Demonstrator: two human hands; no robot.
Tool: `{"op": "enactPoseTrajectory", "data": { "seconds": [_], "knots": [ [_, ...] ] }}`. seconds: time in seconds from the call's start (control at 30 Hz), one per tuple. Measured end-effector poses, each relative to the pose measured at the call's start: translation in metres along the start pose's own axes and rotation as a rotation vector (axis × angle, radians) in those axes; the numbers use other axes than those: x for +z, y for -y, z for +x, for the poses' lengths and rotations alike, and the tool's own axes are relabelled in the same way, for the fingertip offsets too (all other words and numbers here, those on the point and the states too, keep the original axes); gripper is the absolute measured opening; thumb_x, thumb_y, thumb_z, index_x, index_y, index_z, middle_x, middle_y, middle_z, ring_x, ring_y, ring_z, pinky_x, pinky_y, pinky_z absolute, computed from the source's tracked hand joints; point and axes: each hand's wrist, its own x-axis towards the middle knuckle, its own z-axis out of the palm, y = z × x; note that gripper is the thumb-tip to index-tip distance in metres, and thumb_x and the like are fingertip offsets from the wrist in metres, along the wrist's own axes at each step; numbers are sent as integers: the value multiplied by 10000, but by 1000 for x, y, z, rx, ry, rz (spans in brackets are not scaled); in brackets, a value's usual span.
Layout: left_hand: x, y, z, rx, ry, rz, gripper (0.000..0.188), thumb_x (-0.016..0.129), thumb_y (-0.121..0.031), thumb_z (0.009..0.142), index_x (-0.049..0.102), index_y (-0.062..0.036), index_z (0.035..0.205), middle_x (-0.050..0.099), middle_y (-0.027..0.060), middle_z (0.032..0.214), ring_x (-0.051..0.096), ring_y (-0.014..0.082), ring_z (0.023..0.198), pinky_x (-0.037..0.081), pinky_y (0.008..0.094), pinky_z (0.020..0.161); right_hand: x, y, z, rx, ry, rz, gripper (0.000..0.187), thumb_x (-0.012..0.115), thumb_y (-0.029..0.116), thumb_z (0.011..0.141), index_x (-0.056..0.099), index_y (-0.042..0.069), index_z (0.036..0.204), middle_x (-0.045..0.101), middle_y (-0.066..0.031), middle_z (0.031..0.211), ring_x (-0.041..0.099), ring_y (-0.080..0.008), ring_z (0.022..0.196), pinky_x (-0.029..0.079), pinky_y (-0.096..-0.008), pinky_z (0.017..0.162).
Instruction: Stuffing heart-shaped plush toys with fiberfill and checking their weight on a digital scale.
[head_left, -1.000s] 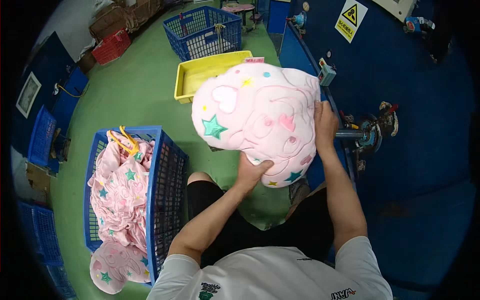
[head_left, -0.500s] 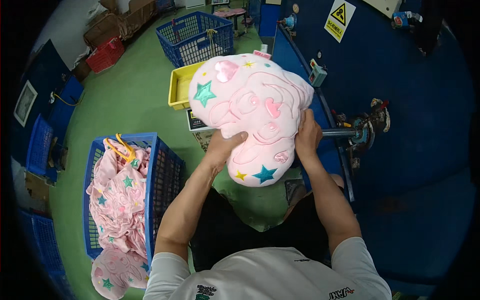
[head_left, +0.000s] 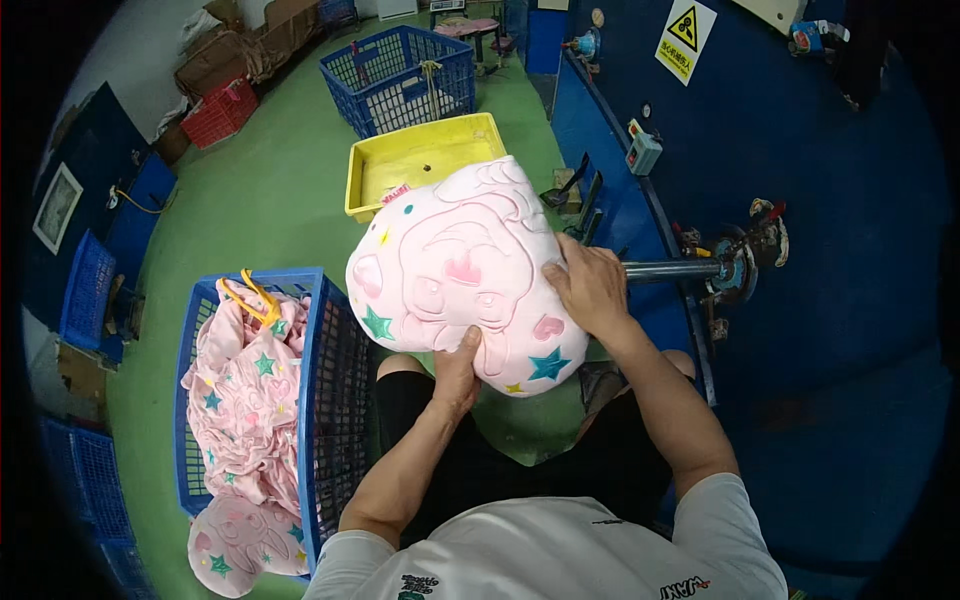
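A plump pink plush cushion point(head_left: 460, 285) with an embroidered face, hearts and shiny stars is held up in front of me. My left hand point(head_left: 459, 372) grips its lower edge, thumb on the face and fingers hidden beneath. At the right edge, my right hand point(head_left: 592, 285) clasps it, the far fingers out of sight behind. Close to that hand, a metal tube point(head_left: 668, 271) juts from the blue machine point(head_left: 800, 380). The cushion does not appear to be on the tube.
At my left stands a blue crate point(head_left: 312, 400) heaped with limp pink plush covers point(head_left: 245, 390); another pink plush point(head_left: 245, 540) lies by its near end. Beyond the cushion is a yellow tray point(head_left: 420, 150). Farther off stand a second blue crate point(head_left: 398, 85) and a red basket point(head_left: 220, 112).
The cushion has turned counterclockwise and come lower and left, uncovering more of the yellow tray. My left hand has moved down along its edge; my right hand has shifted slightly left.
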Motion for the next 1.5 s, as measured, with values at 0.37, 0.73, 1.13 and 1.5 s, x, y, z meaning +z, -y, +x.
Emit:
{"op": "enactPoseTrajectory", "data": {
  "seconds": [0.37,0.73,1.13,1.5],
  "knots": [
    [77,-60,34,-155,349,171,547,768,-105,856,555,95,1318,685,223,1155,680,250,1002,575,296,834,28,-42,-24,242,-436,239,694,441,438,1052,324,-97,1478,605,-319,1227,555,-496,1153,417,-511,1017],
    [-6,-57,13,-25,-15,-9,499,681,-55,919,500,74,1366,646,236,1241,689,295,1038,611,349,849,12,8,2,-87,-140,16,663,514,513,989,527,-42,1351,709,-224,986,685,-372,846,503,-447,838],
    [-35,-187,68,187,139,123,535,744,-166,901,533,117,1304,687,252,1119,725,290,914,628,338,740,-12,-50,16,121,-36,-91,396,471,415,1062,704,95,1050,716,-96,803,627,-287,620,462,-412,590],
    [33,-144,210,52,-26,176,500,664,-280,967,546,75,1299,669,251,1186,709,275,941,603,324,675,-17,-34,26,122,-37,-75,377,522,400,1032,690,77,937,692,-87,723,602,-318,565,449,-458,542]
  ]
}}
